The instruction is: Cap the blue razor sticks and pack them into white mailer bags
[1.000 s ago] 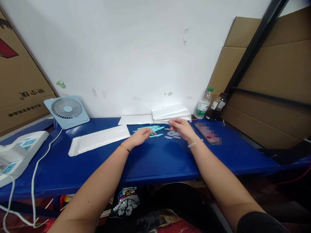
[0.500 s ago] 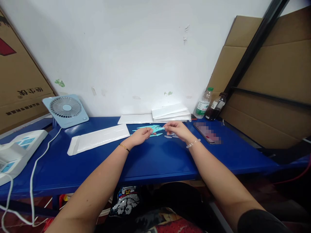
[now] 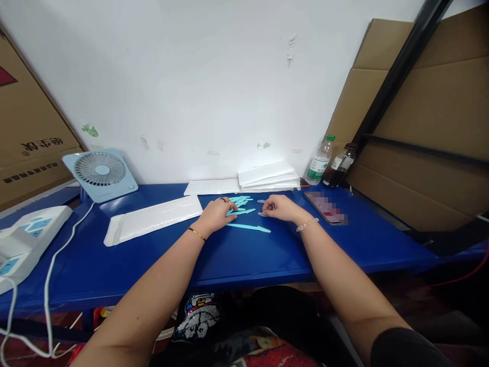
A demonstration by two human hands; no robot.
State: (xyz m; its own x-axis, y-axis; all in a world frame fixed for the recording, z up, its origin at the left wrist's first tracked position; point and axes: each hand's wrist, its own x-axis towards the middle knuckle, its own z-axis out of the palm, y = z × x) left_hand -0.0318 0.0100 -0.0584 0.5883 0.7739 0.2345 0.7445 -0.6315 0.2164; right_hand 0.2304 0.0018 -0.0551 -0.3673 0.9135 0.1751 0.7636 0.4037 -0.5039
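left hand (image 3: 216,214) lies palm down on the blue table (image 3: 114,265), fingers bent over the near end of a loose heap of teal strips (image 3: 240,202) and touching them; whether any strip is pinched beneath them cannot be told. right hand (image 3: 280,208) rests just beside the heap, fingertips drawn together at one of the small clear pieces (image 3: 263,214); whether it is gripped or only touched cannot be told either. a single teal strip (image 3: 248,227) lies apart from the heap, nearer the person, between the two wrists. a white pouch (image 3: 153,219) lies to the left, a phone (image 3: 326,208) to the right, two bottles (image 3: 328,164) against the wall, well apart. hazards, as judged: the strips look thin and light and are piled crosswise, so a drag of the left palm could scatter them. the single strip sits where either wrist could sweep it toward the front edge. the clear pieces show poorly against the blue surface and could go unseen under a hand. a fan (image 3: 100,173) faces over the table; whether it is running cannot be told, but a draught could shift such light stock.
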